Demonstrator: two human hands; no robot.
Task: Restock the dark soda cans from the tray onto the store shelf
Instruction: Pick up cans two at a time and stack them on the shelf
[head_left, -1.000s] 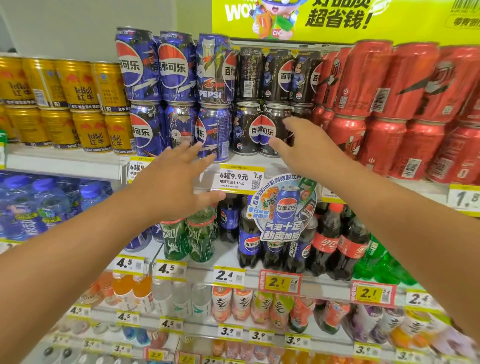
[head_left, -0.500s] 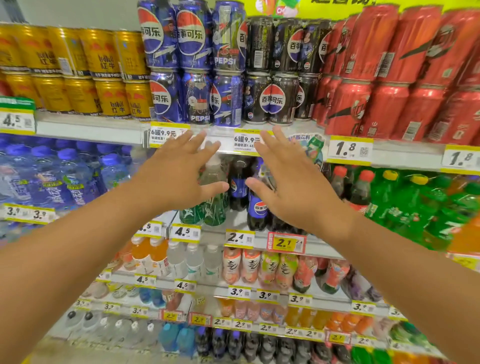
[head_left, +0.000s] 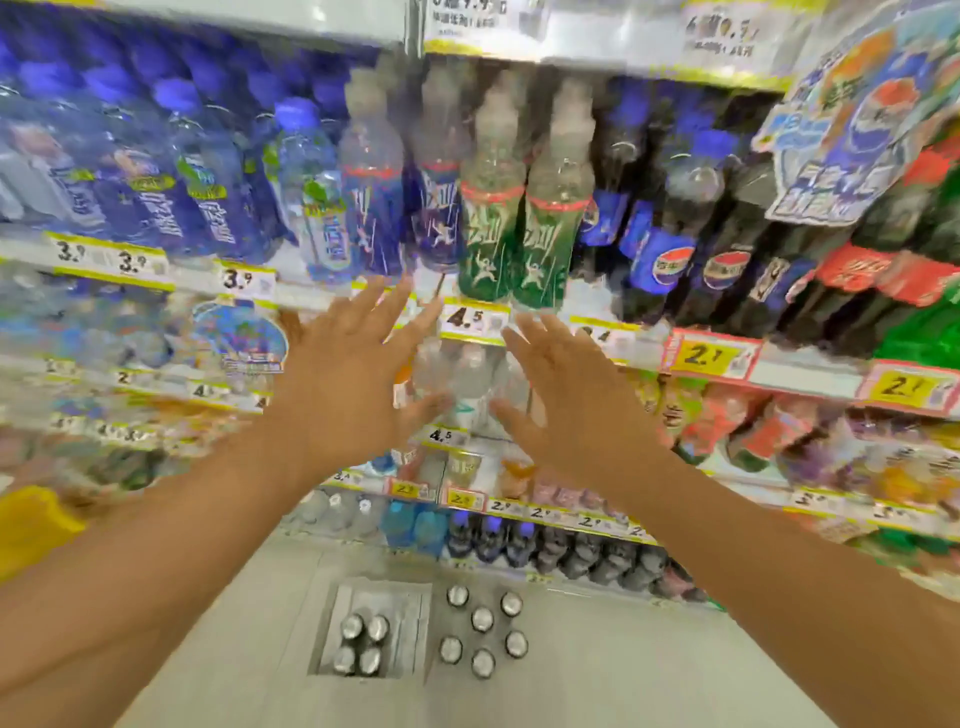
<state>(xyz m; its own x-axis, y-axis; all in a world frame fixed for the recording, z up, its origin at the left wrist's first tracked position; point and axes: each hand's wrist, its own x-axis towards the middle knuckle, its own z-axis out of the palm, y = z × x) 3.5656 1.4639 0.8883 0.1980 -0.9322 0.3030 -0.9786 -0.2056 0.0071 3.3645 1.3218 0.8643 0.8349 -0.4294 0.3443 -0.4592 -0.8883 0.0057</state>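
On the floor below me a shallow tray (head_left: 405, 631) holds several dark soda cans (head_left: 361, 644), seen from above by their silver tops. Right of the tray, several more cans (head_left: 483, 631) stand loose on the floor. My left hand (head_left: 345, 379) and my right hand (head_left: 566, 395) are stretched out side by side in front of the middle shelves, fingers spread, holding nothing, well above the tray. The upper can shelf is out of view. The picture is blurred by motion.
Bottle shelves fill the view: blue bottles (head_left: 156, 171) at left, green bottles (head_left: 511, 234) in the middle, dark cola bottles (head_left: 691, 249) at right. A promo sign (head_left: 852, 135) hangs at upper right. A yellow object (head_left: 31, 525) sits at far left. Pale floor (head_left: 571, 675) lies around the tray.
The view has swung down from the can shelf to the lower shelves and floor. Both open hands have come down with it, and the tray and loose cans have come into sight.
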